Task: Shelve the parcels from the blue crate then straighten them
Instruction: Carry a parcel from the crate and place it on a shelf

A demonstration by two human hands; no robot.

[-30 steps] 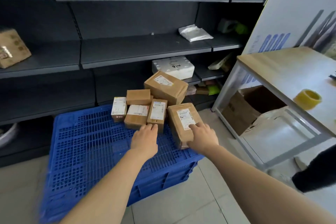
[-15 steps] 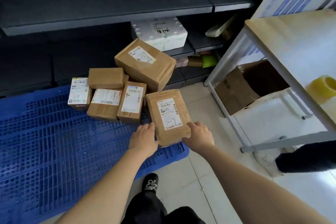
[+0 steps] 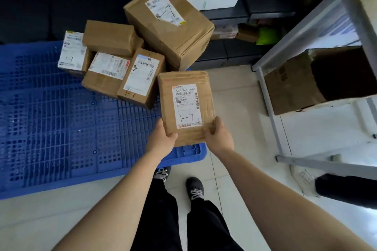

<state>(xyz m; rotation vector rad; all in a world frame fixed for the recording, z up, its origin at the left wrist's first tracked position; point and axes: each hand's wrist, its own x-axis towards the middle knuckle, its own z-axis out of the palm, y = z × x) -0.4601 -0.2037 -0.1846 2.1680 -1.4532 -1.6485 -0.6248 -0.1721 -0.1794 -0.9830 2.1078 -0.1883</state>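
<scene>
Both hands hold the flat brown labelled parcel by its near corners: left hand and right hand fingers curled beneath, thumbs on top.

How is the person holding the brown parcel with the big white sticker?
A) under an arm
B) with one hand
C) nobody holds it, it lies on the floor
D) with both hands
D: the left hand grips the parcel at its lower left corner and the right hand grips its lower right corner, above the corner of the blue crate.
</scene>
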